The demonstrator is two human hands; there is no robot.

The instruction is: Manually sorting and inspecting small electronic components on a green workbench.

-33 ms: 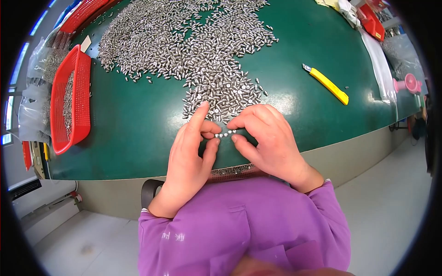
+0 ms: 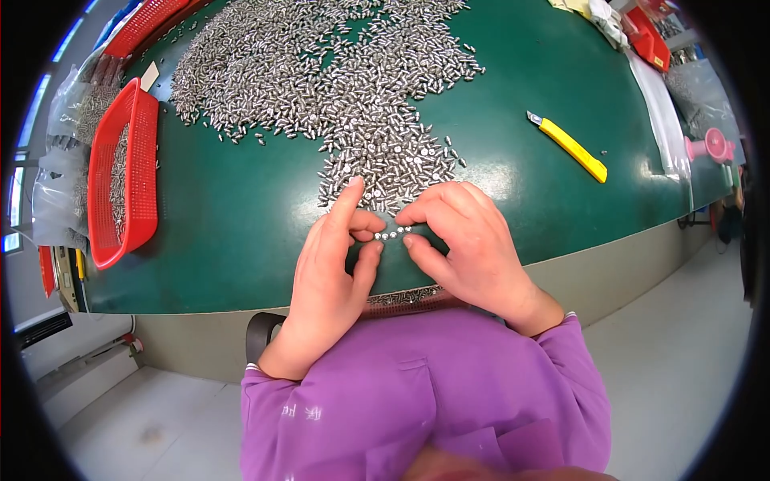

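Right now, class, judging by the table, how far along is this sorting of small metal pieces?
Done: some pieces already lie in the red basket at the left. In hand: the left hand and right hand pinch a short row of pieces between their fingers. Left: the large pile of metal pieces spread over the green table, by far the greater share.

Dark green matte tabletop (image 2: 241,216) fills the upper frame, glare patch at centre right. Beige table side panel (image 2: 626,256) runs below its edge. Pale grey smooth floor (image 2: 682,377) at lower left and right. Bright blue-white window strip (image 2: 14,200) at far left.
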